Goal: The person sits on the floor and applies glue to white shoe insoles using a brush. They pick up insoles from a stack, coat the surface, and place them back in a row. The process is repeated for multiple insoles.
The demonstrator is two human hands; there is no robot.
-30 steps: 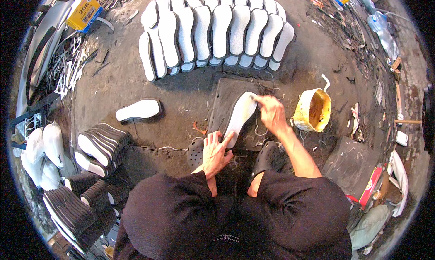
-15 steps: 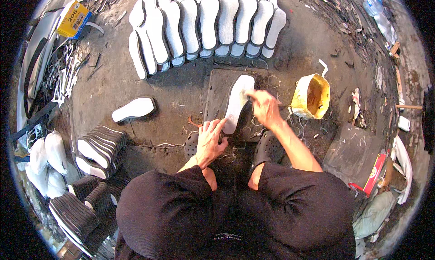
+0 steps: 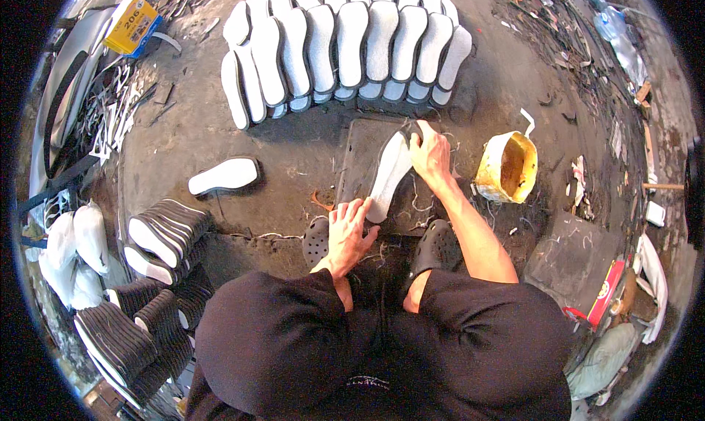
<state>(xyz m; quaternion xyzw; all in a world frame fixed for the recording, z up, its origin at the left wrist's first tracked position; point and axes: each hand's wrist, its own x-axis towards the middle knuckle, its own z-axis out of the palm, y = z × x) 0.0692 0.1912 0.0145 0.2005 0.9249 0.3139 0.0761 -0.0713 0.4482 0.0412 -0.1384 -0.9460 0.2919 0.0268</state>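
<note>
A white-topped shoe sole (image 3: 391, 168) with a dark edge lies slanted on a dark square board (image 3: 358, 153) between my feet. My left hand (image 3: 349, 237) rests at its near end, fingers stretched out and fingertips touching the rim. At the far right edge of the sole is my right hand (image 3: 430, 153), its fingers curled and closed; what they hold, if anything, is hidden. A second white-topped sole (image 3: 225, 176) lies alone to the left.
Several white-topped soles (image 3: 352, 43) overlap in rows at the far side. Dark striped wedge soles (image 3: 165, 237) are stacked at left. A yellowish open container (image 3: 508, 168) stands right of the board. A yellow box (image 3: 132, 26), white bags (image 3: 89, 237) and scraps lie around the edges.
My right hand has moved from the middle of the sole's upper part to its far right edge. My left hand remains at the near end, a little lower. The view has shifted slightly.
</note>
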